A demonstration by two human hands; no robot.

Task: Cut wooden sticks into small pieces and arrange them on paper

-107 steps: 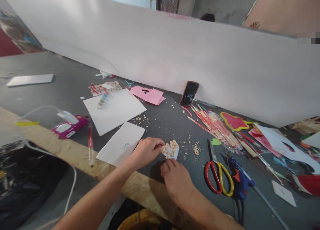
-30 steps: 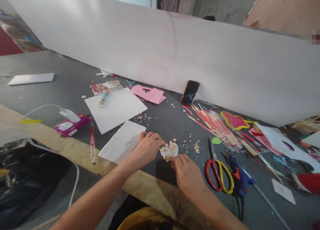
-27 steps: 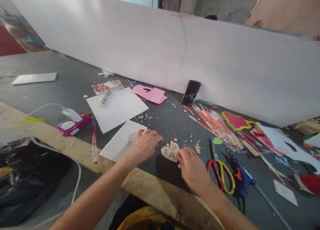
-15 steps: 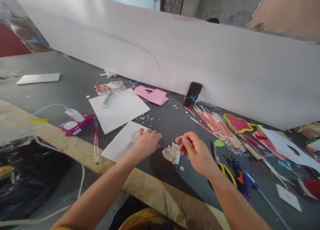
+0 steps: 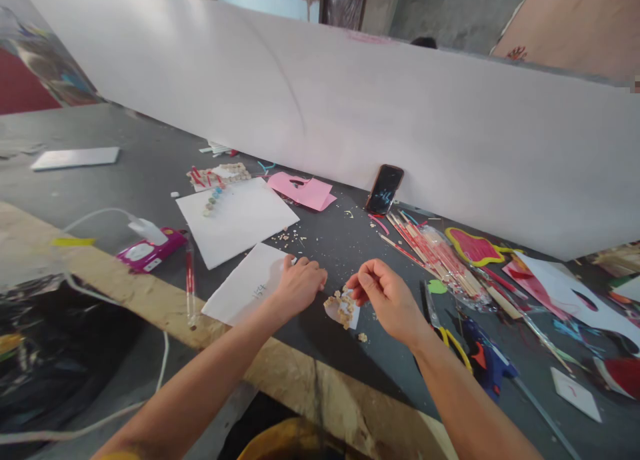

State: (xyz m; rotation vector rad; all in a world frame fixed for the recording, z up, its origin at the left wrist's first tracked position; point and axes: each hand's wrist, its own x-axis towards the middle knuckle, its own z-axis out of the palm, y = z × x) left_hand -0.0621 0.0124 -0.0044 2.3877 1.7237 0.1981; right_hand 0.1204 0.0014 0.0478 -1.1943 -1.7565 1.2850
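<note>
A small white cutout lies on the dark tabletop with several tan crumb-like pieces clustered on it; one more tan piece sits just below. My right hand is at the cutout's upper right edge, fingers curled and pinched together; whatever is between the fingertips is too small to tell. My left hand hovers or rests left of the cutout, by the right edge of a white sheet with pencil writing. Its fingers are loosely bent and nothing shows in them.
A phone leans against the white panel. To the right lie wrapped sticks, yellow-handled scissors and a blue glue gun. A pink power strip and a white board lie left.
My right hand has moved slightly left, closer to the tan pieces. My left hand has shifted a little to the right.
</note>
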